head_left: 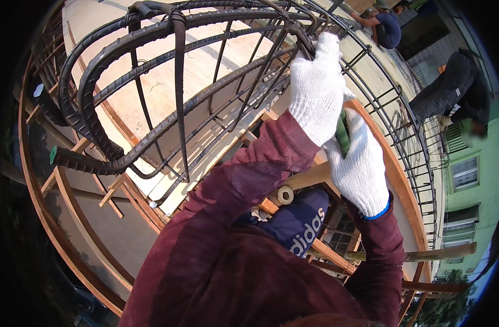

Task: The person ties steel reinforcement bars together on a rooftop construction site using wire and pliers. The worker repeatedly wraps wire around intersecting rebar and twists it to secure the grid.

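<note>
My left hand (pixel 317 90), in a white knit glove, is closed at a joint of the rebar cage (pixel 179 82), with dark steel between its thumb and forefinger. Its other fingers are hidden on the far side. Just below and to the right, my right hand (pixel 361 166), also gloved, is wrapped around a green-handled tool (pixel 343 133). The tool's working end is hidden behind my left hand, so its exact kind does not show. Ribbed bars of the cage curve away to the left, joined by thin upright stirrups.
Plywood formwork (pixel 146 82) lies beneath the cage. A curved wooden form edge (pixel 397 163) and a long rebar mesh (pixel 394 103) run down the right. A roll (pixel 284 195) sits by my leg. Two people (pixel 388 30) are farther off, near a green building (pixel 473 158).
</note>
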Demonstrator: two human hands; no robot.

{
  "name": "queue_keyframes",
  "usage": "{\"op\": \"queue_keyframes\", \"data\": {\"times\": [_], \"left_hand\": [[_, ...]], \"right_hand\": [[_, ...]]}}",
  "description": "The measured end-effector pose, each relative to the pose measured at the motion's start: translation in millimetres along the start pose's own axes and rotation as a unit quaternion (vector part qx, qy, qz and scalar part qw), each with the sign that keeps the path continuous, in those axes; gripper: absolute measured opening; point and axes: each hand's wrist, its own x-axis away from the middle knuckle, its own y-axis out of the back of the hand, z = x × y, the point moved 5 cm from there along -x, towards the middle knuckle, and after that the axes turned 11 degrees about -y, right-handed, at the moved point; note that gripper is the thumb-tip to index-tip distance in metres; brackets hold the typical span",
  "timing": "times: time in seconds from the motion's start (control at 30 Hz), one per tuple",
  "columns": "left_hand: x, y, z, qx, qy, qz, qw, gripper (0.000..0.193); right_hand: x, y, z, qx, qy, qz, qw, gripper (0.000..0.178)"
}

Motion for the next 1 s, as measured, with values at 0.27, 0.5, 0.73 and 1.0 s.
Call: {"op": "queue_keyframes", "data": {"times": [0.27, 0.5, 0.73, 1.0], "left_hand": [[-16.5, 26.4, 12.9, -0.063, -0.041, 0.106, 0.992, 0.031], [16.3, 10.6, -18.4, -0.118, -0.105, 0.067, 0.985, 0.022], [16.1, -20.2, 8.0, 0.19, 0.112, 0.16, 0.962, 0.04], [-29.2, -29.1, 48.8, 0.239, -0.044, 0.017, 0.97, 0.04]], "right_hand": [[-35.3, -60.8, -28.5, -0.073, 0.08, -0.156, 0.982, 0.056], [-19.4, -12.3, -21.0, -0.226, -0.025, 0.255, 0.94, 0.036], [-21.0, -6.9, -53.5, -0.591, -0.123, 0.535, 0.591, 0.048], [-40.1, 82.3, -12.3, 0.048, 0.106, 0.109, 0.987, 0.106]]}}
